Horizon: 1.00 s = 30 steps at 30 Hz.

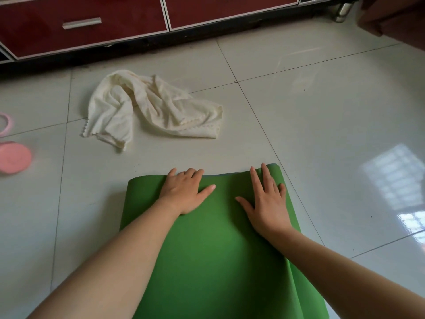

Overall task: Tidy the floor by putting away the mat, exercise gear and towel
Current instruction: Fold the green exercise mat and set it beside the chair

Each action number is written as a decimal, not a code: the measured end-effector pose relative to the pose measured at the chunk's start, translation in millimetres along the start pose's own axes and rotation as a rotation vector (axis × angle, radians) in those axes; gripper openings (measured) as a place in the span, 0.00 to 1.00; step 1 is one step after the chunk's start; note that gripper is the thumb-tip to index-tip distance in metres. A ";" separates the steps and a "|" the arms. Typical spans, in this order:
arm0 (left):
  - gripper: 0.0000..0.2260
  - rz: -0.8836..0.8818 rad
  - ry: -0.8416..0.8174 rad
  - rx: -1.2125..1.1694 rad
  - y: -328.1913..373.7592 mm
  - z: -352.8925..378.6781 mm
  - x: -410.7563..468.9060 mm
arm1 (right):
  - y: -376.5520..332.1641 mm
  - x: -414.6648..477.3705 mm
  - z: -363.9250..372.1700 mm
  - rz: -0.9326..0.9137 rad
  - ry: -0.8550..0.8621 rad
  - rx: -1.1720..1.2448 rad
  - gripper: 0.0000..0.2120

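Note:
A green mat (218, 245) lies on the tiled floor in front of me, its far end folded or rolled over. My left hand (186, 192) presses on the far left part of that end, its fingertips curling over the edge. My right hand (266, 203) lies flat on the far right part with fingers spread. A crumpled cream towel (147, 107) lies on the floor beyond the mat. At the left edge sit a pink disc (13, 157) and part of a pale pink ring or band (5, 122).
A dark red cabinet with drawers (92, 26) runs along the far side of the floor. A metal furniture leg (342, 11) and brown furniture (395, 19) stand at the top right. Glossy white floor tiles (333, 111) stretch to the right.

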State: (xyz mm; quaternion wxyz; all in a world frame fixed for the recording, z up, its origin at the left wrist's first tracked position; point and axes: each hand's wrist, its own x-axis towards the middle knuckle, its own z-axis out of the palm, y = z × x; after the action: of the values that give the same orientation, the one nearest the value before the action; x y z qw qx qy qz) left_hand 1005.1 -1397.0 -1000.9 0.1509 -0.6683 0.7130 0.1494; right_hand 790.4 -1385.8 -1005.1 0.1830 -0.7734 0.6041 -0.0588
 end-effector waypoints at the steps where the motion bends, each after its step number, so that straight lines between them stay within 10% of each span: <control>1: 0.32 -0.002 0.006 -0.016 -0.3 0.8 0.9 | 0.7 0.3 0.9 -0.002 0.000 -0.004 0.36; 30: 0.35 -0.067 0.105 -0.366 -41.6 -30.1 -135.7 | -51.2 -61.5 -50.8 -0.176 0.069 0.396 0.38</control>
State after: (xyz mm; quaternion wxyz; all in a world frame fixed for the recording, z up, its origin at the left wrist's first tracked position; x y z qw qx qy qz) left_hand 1054.4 -1288.8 -917.7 -0.0057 -0.7149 0.6580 0.2365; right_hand 805.1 -1327.4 -931.9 0.3046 -0.7697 0.5167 -0.2186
